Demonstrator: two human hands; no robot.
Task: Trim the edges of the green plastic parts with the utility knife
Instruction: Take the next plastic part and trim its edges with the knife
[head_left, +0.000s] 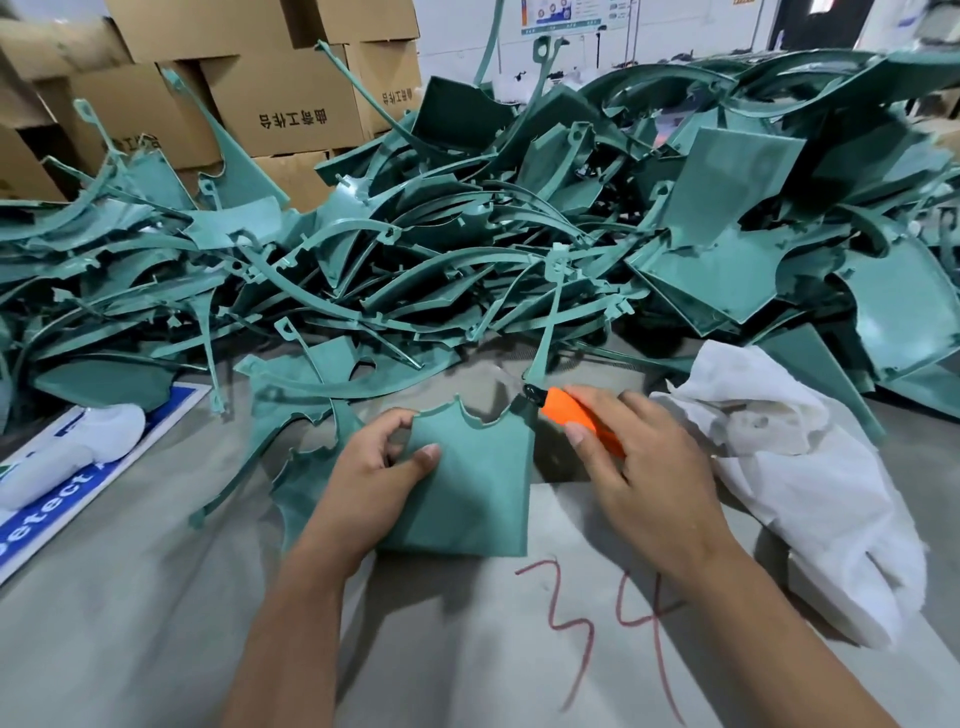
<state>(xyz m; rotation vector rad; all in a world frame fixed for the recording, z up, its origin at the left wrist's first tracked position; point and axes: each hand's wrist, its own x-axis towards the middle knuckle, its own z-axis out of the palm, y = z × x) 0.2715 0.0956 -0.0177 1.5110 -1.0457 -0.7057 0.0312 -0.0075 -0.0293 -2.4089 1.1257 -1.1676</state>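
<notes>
My left hand (382, 467) pinches the green plastic panel (467, 488) flat on the desk (156, 597); my right hand (639, 462) grips the orange utility knife (576, 415) at its top right corner; I'd brace firmly and cut away from my fingers.

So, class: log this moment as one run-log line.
left hand: holds green plastic part | right hand: grips orange utility knife | blade tip at part's top right corner | pile of green parts behind

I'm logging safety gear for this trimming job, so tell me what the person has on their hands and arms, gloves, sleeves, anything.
Nothing is worn. The left hand and right hand are bare, with no gloves, and both forearms are uncovered as far as the bottom edge of the picture, with no sleeve showing. No watch, ring or wristband is visible. The fingernails that show are short and unpainted.
</notes>
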